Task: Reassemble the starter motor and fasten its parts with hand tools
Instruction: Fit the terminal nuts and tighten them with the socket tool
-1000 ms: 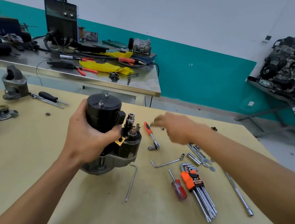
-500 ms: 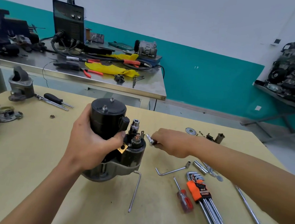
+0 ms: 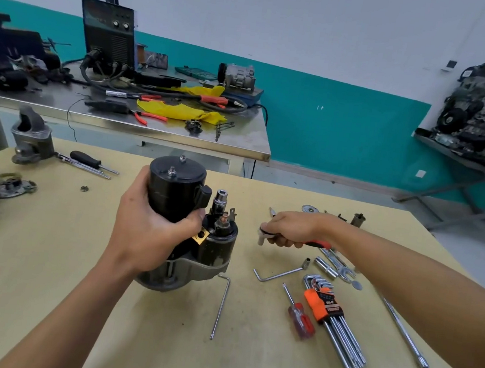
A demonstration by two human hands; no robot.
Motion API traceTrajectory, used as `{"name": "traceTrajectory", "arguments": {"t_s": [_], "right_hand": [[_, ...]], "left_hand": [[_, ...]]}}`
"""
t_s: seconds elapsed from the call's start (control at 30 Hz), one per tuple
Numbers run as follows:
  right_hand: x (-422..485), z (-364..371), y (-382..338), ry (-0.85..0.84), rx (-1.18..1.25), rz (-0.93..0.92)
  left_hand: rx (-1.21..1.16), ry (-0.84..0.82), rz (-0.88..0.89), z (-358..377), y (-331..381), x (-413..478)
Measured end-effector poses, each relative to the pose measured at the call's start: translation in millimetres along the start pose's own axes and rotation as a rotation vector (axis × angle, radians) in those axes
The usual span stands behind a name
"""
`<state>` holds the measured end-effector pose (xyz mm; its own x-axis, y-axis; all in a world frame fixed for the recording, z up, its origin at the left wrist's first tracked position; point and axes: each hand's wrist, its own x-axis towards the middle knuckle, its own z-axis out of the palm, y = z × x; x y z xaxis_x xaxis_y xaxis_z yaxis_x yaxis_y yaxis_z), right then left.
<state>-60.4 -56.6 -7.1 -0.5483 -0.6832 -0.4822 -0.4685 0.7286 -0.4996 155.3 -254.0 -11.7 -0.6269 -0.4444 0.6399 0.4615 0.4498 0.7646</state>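
Black starter motor gripped upright by left hand — right hand clasps ratchet.

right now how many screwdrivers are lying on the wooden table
2. A red clear-handled screwdriver lies beside the hex key set in its orange holder; a black-handled screwdriver lies far left near the grey metal housing. Others may hide among the clutter.

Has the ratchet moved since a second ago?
Yes. The right hand now grips the ratchet; its handle has swung right, toward the wrench.
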Motion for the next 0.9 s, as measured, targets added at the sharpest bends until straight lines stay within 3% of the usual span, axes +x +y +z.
{"name": "traceTrajectory", "arguments": {"t_s": [0.27, 0.37, 0.47, 0.6, 0.9], "right_hand": [[-12.1, -3.5, -3.8, 0.034, 0.059, 0.069], [-27.7, -8.3, -27.5, 0.106, 0.221, -0.098], [-54.3, -14.9, -63.8, 0.027, 0.384, -0.324], [-85.8, -23.3, -102.4, -0.024, 0.257, -0.453], [-93.2, -14.7, -123.3, 0.090, -0.029, -0.293]], "left_hand": [[0.016, -0.023, -0.006, 1.3, 0.7, -1.4], [0.023, -0.037, 0.017, 2.4, 2.6, -2.0], [0.039, -0.051, 0.032, 4.0, 5.1, -2.4], [0.054, -0.050, 0.040, 5.3, 7.0, -2.7], [0.062, -0.055, 0.045, 6.7, 10.2, -3.9]]}}
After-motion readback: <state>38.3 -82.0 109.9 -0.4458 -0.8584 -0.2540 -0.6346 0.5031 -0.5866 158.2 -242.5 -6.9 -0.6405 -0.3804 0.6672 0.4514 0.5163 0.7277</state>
